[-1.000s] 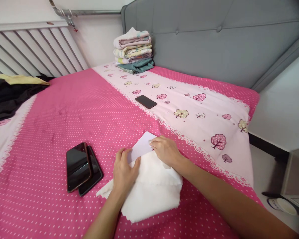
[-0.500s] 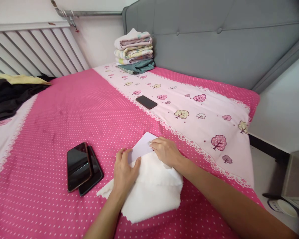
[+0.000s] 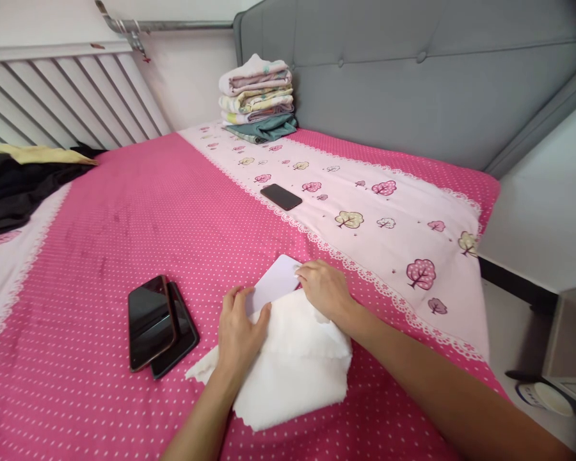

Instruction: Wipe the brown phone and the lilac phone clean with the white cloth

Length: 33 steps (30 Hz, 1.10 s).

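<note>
A flat, pale lavender slab with rounded corners [image 3: 274, 280], shaped like a phone, lies on the bed. A white cloth with a zigzag edge [image 3: 288, 378] covers its near part. My left hand [image 3: 240, 326] grips the slab's left side, fingers along the edge and thumb on the cloth. At the slab's right edge, my right hand [image 3: 324, 288] is closed in a pinch on a bit of the white cloth, and more of the cloth runs under its palm. The near end of the slab is hidden.
Left of my hands, a black phone [image 3: 151, 320] overlaps a second dark phone [image 3: 185, 339]. Another dark phone [image 3: 281, 196] lies farther off. Folded fabrics [image 3: 256, 96] are stacked by the grey headboard [image 3: 388, 83]. Black clothing [image 3: 24, 186] lies at the left.
My right hand has shifted slightly to the right and away from me along the slab's edge. My left hand stays on the slab and cloth.
</note>
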{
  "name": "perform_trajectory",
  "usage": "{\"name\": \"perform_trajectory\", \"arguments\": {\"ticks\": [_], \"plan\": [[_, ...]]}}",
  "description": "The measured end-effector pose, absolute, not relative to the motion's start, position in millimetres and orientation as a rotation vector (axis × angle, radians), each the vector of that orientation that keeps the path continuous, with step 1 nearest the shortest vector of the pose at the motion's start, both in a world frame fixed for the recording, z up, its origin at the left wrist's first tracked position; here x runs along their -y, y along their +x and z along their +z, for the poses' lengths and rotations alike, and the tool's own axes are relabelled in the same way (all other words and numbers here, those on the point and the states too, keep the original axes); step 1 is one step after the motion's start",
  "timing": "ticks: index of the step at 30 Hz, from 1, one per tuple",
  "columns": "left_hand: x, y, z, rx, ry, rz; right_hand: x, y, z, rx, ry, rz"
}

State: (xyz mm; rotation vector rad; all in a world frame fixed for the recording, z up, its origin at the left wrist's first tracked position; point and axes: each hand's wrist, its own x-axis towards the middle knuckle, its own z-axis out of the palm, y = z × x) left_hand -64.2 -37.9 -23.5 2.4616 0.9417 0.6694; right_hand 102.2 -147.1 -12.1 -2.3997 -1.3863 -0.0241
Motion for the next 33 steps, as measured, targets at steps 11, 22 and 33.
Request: {"name": "perform_trajectory", "arguments": {"ticks": [11, 22, 33], "plan": [[37.8, -64.4, -25.3, -0.918, 2.465, 0.702, 148.9, 103.2, -17.1, 1.643, -2.159, -0.013], [36.8, -64.5, -24.8, -0.917, 2.473, 0.69, 148.0, 101.7, -12.1, 1.493, -2.289, -0.013], [38.2, -64.3, -23.6, -0.934, 2.462, 0.666, 148.4, 103.7, -12.1, 1.47, -2.329, -0.023]]}}
